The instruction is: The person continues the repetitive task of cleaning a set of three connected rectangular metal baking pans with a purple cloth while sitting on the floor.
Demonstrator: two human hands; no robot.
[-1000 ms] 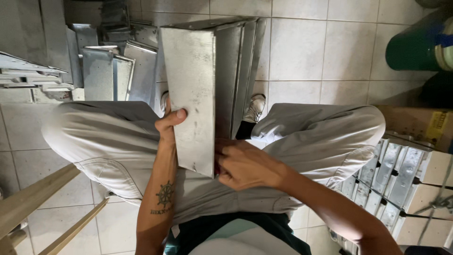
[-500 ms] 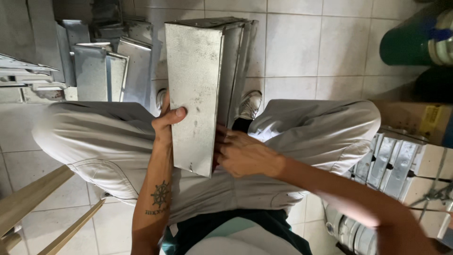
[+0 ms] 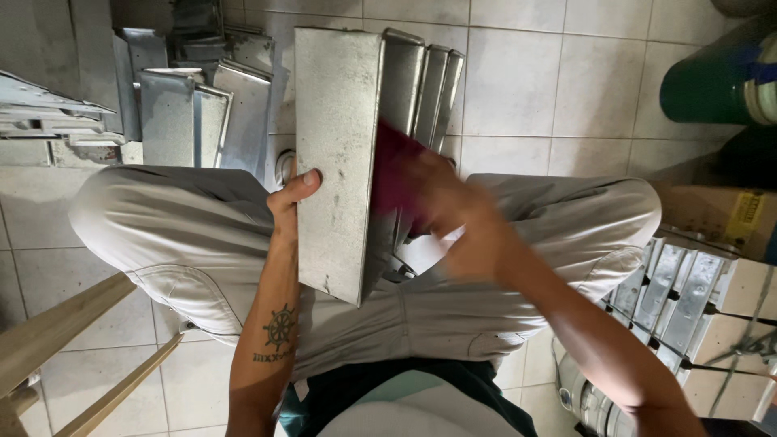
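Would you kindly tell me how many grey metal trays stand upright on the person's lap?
4: the front grey metal tray, gripped by the left hand, then three behind it. More may be hidden.

The one camera sits on my head, looking straight down, close over my fingers (image 3: 303, 180). My lap (image 3: 453, 324) lies just beneath them, the tiled floor (image 3: 550, 89) beyond.

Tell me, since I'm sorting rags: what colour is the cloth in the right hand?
Dark red, magenta-like; the cloth is motion-blurred against the metal tray in the head view.
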